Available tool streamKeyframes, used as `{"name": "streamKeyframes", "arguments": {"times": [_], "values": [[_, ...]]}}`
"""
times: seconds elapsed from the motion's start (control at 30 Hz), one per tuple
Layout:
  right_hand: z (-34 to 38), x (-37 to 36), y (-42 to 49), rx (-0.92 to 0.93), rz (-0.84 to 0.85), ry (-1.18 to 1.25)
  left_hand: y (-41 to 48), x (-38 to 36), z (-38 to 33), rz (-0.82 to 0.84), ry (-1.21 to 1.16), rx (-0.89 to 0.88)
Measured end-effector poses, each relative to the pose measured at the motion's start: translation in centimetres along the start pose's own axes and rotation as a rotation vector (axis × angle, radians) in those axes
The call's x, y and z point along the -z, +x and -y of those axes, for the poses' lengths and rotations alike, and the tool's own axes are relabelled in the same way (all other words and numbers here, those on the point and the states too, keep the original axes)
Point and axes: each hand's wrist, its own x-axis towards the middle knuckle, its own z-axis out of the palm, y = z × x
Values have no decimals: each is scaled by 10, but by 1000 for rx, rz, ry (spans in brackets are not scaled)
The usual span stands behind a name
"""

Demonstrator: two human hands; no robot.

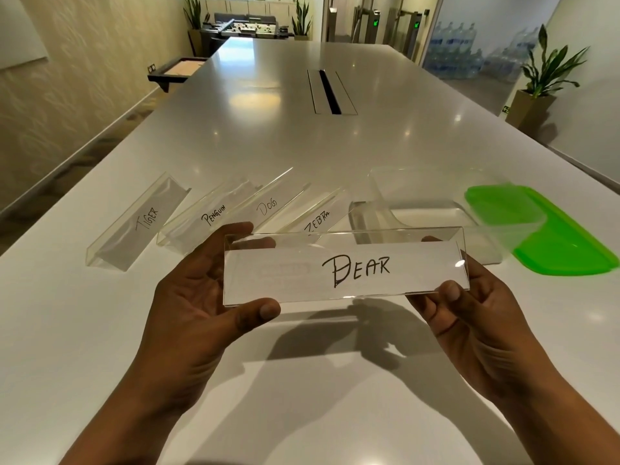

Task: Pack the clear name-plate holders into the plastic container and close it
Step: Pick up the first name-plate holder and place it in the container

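Both hands — left hand [204, 290], right hand [469, 307] — grip the DEAR holder [345, 266] crosswise by its ends, the open container [436, 213] just beyond — nearer the right.

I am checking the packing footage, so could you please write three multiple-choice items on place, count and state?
1. Where does the bright green plastic lid lie?
A. right of the clear plastic container
B. left of it
C. on it

2. How many clear name-plate holders lie on the white table?
A. two
B. four
C. six

3. The clear "DEAR" name-plate holder is
A. packed
B. on the table
C. held by both hands

Answers: 1 A, the lid is beside the container's right wall. 2 B, TIGER, PENGUIN, DOG, ZEBRA. 3 C, left hand and right hand grip its ends.
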Motion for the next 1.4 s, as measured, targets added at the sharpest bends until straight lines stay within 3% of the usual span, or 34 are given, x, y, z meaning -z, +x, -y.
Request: {"name": "streamKeyframes", "arguments": {"times": [0.17, 0.3, 0.63, 0.77, 1.07, 1.17, 1.4], "values": [[8, 8, 6, -22, -49, -90, -1, -1, 0, -3, -2, -9], [43, 13, 15, 140, -111, -335, -1, -4, -2, 13, 45, -43], [69, -16, 20, 350, 453, -1369, 2, -22, -1, 84, 131, -47], [67, -19, 24, 318, 549, -1492, 4, -29, 0, 117, 123, -62], [73, -18, 26, 352, 547, -1608, 1, -34, 1, 119, 188, -106], [85, -16, 36, 413, 533, -1683, 4, -24, 6, 117, 330, -63], [119, 5, 83, 353, 420, -1826, 7, 2, 64, 45, 996, 50]]}}
